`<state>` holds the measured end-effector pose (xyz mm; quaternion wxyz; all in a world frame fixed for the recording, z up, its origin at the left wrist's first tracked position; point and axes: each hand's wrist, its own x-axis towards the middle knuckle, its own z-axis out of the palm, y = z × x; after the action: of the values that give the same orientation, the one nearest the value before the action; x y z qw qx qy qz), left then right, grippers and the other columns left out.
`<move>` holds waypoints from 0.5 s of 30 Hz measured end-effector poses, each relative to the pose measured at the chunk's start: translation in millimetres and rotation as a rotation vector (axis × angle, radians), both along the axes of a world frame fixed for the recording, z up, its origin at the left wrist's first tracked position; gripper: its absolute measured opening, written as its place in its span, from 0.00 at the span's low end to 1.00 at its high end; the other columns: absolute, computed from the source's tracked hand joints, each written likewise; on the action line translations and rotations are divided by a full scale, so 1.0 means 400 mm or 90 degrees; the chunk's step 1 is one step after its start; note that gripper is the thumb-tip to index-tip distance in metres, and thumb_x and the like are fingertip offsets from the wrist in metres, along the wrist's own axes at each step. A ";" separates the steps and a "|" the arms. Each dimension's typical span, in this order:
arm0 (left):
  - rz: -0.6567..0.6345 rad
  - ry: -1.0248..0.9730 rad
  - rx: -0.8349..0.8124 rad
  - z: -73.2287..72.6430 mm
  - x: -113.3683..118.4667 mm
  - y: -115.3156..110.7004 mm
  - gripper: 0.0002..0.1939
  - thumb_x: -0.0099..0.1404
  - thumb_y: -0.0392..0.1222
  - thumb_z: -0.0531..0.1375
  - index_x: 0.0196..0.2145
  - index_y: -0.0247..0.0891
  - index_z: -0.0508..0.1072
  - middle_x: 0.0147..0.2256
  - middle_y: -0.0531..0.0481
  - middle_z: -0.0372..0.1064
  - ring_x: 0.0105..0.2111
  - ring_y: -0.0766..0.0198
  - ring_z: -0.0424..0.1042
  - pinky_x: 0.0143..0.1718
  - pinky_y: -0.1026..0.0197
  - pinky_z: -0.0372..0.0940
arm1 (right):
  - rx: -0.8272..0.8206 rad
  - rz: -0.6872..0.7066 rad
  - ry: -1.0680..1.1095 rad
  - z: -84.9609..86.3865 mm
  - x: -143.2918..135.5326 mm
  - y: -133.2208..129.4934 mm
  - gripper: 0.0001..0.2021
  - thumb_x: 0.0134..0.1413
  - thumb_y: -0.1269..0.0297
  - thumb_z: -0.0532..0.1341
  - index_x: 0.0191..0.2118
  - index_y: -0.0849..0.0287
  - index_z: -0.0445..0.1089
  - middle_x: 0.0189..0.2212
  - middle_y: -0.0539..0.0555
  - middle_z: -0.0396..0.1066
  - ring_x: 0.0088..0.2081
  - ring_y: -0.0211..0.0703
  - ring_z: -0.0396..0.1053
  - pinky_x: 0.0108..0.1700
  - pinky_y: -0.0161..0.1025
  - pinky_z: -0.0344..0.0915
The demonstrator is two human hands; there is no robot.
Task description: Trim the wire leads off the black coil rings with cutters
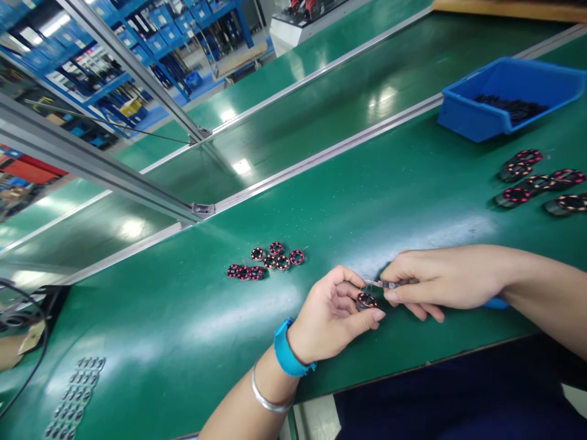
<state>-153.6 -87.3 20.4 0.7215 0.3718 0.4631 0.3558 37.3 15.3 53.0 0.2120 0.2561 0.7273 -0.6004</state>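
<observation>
Near the table's front edge, my left hand (337, 311) holds a small round coil part (367, 300) with a black centre and copper-coloured windings between thumb and fingers. A teal band and a silver bangle are on that wrist. My right hand (426, 284), just to the right, is closed on a small metal hand tool (383, 283). Its tip is at the left fingertips, above the coil part, by a thin wire. The tool's handles are mostly hidden in the palm.
Several coil parts (269, 261) lie left of centre on the green table (183, 318); more coil parts (539, 182) sit at the right. A blue bin (477, 113) holds dark pieces. Rows of small rings (76, 397) lie lower left. A metal frame (137, 174) stands at the back left.
</observation>
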 end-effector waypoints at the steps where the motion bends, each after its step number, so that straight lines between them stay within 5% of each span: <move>1: -0.002 0.001 0.002 0.000 -0.001 0.000 0.28 0.50 0.45 0.75 0.37 0.37 0.62 0.29 0.55 0.71 0.25 0.73 0.73 0.25 0.72 0.64 | 0.000 0.001 0.004 0.000 0.000 0.000 0.19 0.62 0.48 0.50 0.27 0.57 0.61 0.21 0.53 0.69 0.23 0.40 0.67 0.29 0.37 0.64; 9: -0.016 0.129 0.072 0.008 -0.007 -0.002 0.19 0.53 0.41 0.73 0.37 0.33 0.70 0.33 0.50 0.71 0.26 0.74 0.68 0.29 0.70 0.65 | 0.090 -0.053 0.020 0.000 0.012 -0.001 0.21 0.61 0.45 0.51 0.25 0.57 0.62 0.22 0.54 0.71 0.23 0.40 0.66 0.26 0.36 0.62; 15: -0.004 0.196 0.165 0.009 0.011 -0.016 0.16 0.56 0.43 0.70 0.38 0.34 0.72 0.35 0.44 0.76 0.32 0.64 0.75 0.36 0.62 0.70 | 0.157 -0.166 0.092 -0.023 0.029 0.032 0.26 0.59 0.41 0.53 0.23 0.58 0.67 0.20 0.54 0.69 0.22 0.40 0.63 0.27 0.38 0.60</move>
<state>-149.2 -93.7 24.1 0.5892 0.5128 0.5175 0.3493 48.9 28.1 43.6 0.0465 0.3282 0.7695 -0.5459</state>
